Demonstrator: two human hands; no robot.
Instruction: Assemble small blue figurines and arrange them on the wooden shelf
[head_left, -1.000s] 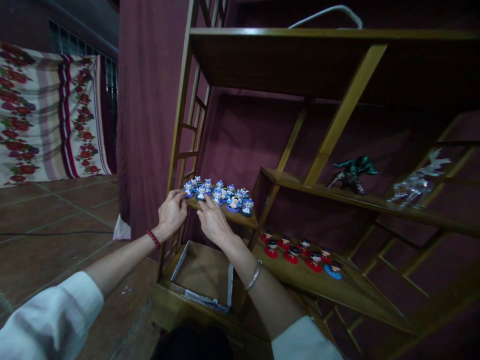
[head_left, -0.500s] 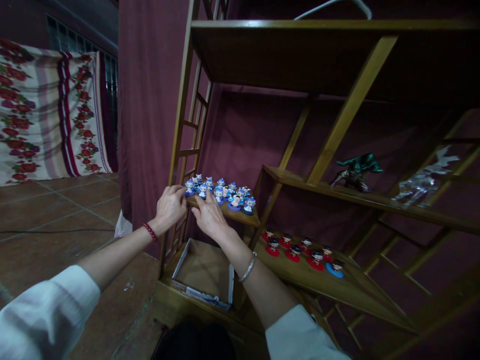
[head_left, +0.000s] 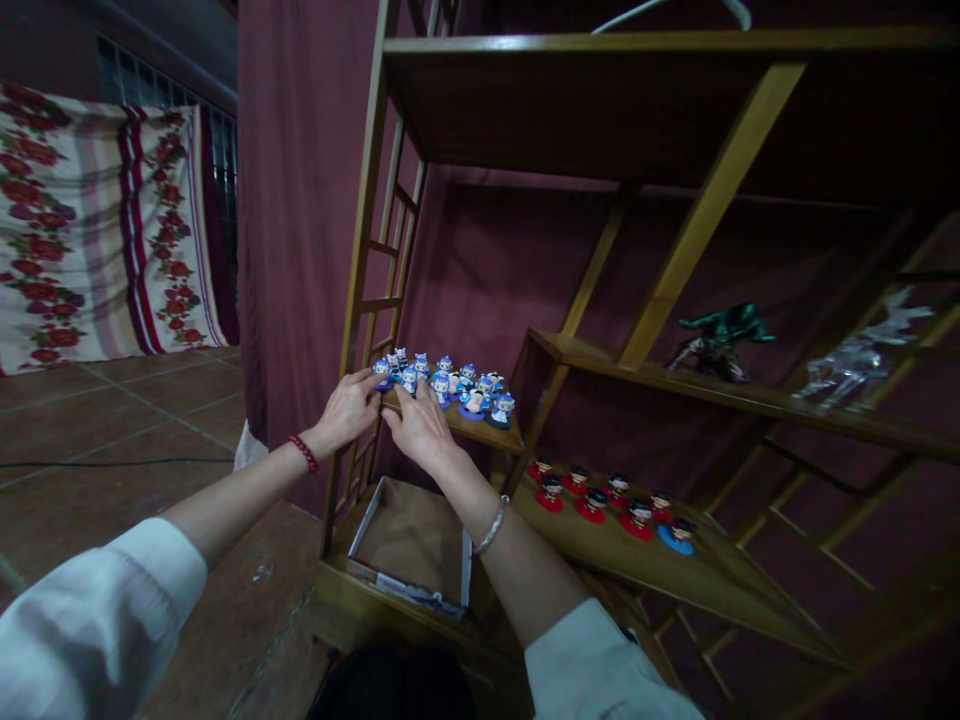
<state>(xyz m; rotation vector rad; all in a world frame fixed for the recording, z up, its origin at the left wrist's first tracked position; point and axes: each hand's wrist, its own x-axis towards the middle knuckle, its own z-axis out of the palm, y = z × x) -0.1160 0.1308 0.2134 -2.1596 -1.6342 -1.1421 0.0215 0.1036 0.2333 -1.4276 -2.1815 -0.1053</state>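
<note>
Several small blue and white figurines [head_left: 441,388] stand close together on a small wooden shelf [head_left: 487,432]. My left hand [head_left: 349,408], with a red bead bracelet at the wrist, is at the shelf's left end, its fingertips at the leftmost front figurine [head_left: 382,374]. Its fingers are bent, and whether they grip that figurine is not clear. My right hand [head_left: 421,422] has its fingers spread at the shelf's front edge, the fingertips close to a front figurine [head_left: 409,378]; nothing shows in its grasp.
Below the hands lies a shallow open box [head_left: 412,535]. Red-based figurines [head_left: 591,503] stand on a lower shelf to the right. Higher right, a green figure [head_left: 724,340] and a clear figure [head_left: 862,355] stand on another shelf. A wooden post [head_left: 358,250] rises at the left.
The view has shifted slightly. My left hand's fingers reach a little further right against the leftmost front figurine; my right hand has barely moved.
</note>
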